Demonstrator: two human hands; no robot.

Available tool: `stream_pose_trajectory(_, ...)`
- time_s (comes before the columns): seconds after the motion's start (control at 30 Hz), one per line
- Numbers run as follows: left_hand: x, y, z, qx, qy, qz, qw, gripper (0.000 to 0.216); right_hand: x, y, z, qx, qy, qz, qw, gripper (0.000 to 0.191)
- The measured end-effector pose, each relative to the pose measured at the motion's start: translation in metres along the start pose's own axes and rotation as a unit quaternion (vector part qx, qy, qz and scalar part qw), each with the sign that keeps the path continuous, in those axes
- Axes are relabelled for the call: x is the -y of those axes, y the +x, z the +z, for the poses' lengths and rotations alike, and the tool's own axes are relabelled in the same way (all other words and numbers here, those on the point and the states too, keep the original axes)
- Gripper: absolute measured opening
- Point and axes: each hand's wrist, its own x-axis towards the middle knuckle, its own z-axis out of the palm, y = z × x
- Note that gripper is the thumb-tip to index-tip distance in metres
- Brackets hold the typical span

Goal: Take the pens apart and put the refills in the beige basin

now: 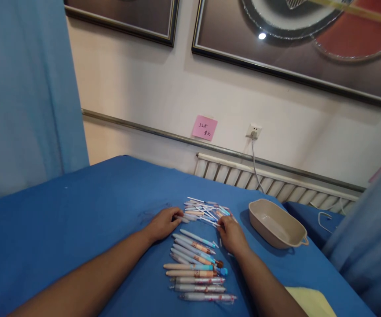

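My left hand (162, 223) is closed at the left edge of a loose pile, its fingertips pinching the end of a pale pen (190, 217). Across the pile, my right hand (232, 234) has curled fingers at the end of a thin white pen refill (209, 221). Pen barrels and several white refills lie crisscrossed in the pile (199, 207) between the hands. Nearer to me, a column of pens (195, 280) lies roughly side by side, with pale, blue, orange and patterned barrels. Small white pieces (216, 244) lie beside the right wrist.
A beige plastic basin (278, 224) stands right of the pile on the blue cloth (78, 220). Yellow paper or cloth (311, 299) lies at the lower right. Blue curtains (25, 88) hang on both sides. Behind are a radiator (230, 172) and a plugged-in socket (254, 131).
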Motion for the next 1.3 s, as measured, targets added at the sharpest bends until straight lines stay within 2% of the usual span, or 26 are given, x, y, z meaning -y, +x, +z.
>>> stream_pose_trajectory(0.17,-0.011,-0.003,0.001,-0.014,0.036,0.098,0.994,0.027,0.013,-0.002,0.006,0.013,0.002,-0.047,0.999,0.013)
stream_pose_trajectory(0.27,-0.022,-0.007,0.004,0.033,0.051,0.162,0.985,0.032,0.020,-0.002,0.008,0.027,-0.010,-0.059,0.998,0.013)
stream_pose_trajectory(0.33,-0.028,-0.009,0.006,0.069,0.065,0.177,0.980,0.032,0.022,-0.001,0.006,0.037,-0.015,-0.058,0.998,0.014)
stream_pose_trajectory(0.43,-0.031,-0.009,0.007,0.094,0.076,0.182,0.976,0.029,0.019,0.000,0.001,0.058,-0.029,-0.059,0.996,0.016)
stream_pose_trajectory(0.6,-0.033,-0.009,0.004,0.104,0.082,0.176,0.975,0.031,0.002,0.000,-0.009,0.069,-0.063,-0.033,0.995,0.021)
stream_pose_trajectory(0.77,-0.031,-0.010,0.005,0.105,0.082,0.168,0.977,0.032,-0.005,0.001,-0.017,0.017,-0.052,0.008,0.998,0.020)
stream_pose_trajectory(0.87,-0.027,-0.010,0.007,0.066,0.069,0.161,0.982,0.036,0.008,-0.001,-0.017,-0.021,0.000,-0.025,0.999,0.019)
stream_pose_trajectory(0.97,-0.025,-0.009,0.008,0.018,0.055,0.143,0.988,0.035,0.027,-0.008,-0.013,0.045,0.071,-0.081,0.993,0.018)
stream_pose_trajectory(1.07,-0.026,-0.008,0.006,-0.005,0.038,0.128,0.991,0.029,0.041,-0.014,-0.008,0.115,0.077,-0.111,0.984,0.018)
stream_pose_trajectory(1.17,-0.028,-0.008,0.005,-0.005,0.022,0.124,0.992,0.023,0.043,-0.016,-0.002,0.117,0.040,-0.115,0.986,0.022)
stream_pose_trajectory(1.3,-0.028,-0.009,0.006,0.013,0.014,0.135,0.991,0.022,0.035,-0.013,0.002,0.080,0.030,-0.102,0.991,0.024)
